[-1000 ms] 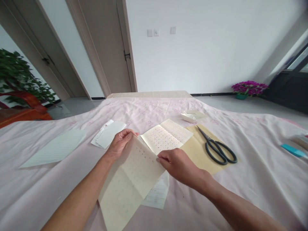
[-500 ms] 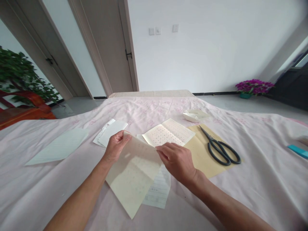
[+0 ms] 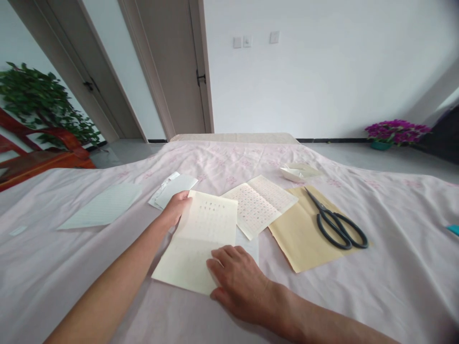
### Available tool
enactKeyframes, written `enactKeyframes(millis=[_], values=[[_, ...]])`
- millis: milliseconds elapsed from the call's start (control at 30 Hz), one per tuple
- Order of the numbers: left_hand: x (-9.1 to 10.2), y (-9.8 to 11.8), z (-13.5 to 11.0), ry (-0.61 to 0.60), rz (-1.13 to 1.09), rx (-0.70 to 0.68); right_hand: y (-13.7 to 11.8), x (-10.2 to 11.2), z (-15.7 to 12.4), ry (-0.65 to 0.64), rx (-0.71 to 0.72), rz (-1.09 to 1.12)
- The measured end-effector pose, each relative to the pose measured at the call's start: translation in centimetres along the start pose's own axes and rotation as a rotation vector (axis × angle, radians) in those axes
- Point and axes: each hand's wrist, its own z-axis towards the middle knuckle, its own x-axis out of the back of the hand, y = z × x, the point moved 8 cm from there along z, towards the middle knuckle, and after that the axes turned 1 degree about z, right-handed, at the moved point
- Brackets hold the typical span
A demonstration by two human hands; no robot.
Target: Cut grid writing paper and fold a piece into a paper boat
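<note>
Head view, left hand (image 3: 178,209): fingers pinching the upper left of the cream sheet (image 3: 201,234)
Right hand (image 3: 244,284): fingers loosely spread over its lower right
Cream sheet: lower centre of frame
Scissors (image 3: 324,210): right, on yellow paper (image 3: 294,239)

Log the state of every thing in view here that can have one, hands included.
Left hand: gripping the cream sheet's upper left corner
Right hand: palm down on its lower right part
Cream sheet: unfolded, creased across
Sheet with rows of marks: lying open, creased
Scissors: blades shut
Tan paper: flat, under the scissors
Lined sheet: flat
Nearer door: appears shut
</note>
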Motion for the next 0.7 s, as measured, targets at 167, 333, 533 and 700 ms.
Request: enactKeyframes(millis=[167,333,533,700], values=[[1.1,-1.8,-1.5,-0.065,-0.115,0.147,-2.5,-0.7,-0.3,0.067,0.103,-0.253],[1.2,-3.2,-3.9,-0.237,-0.249,0.307,-2.0,-0.9,0.6,-0.014,0.082,-0.276],[1.4,-3.1,-7.4,-0.424,-0.487,0.345,6.3,1.7,1.9,0.203,-0.359,0.299],[1.0,-2.5,-9.7,-0.421,-0.411,0.271,12.7,3.2,1.1,0.586,-0.656,0.904]])
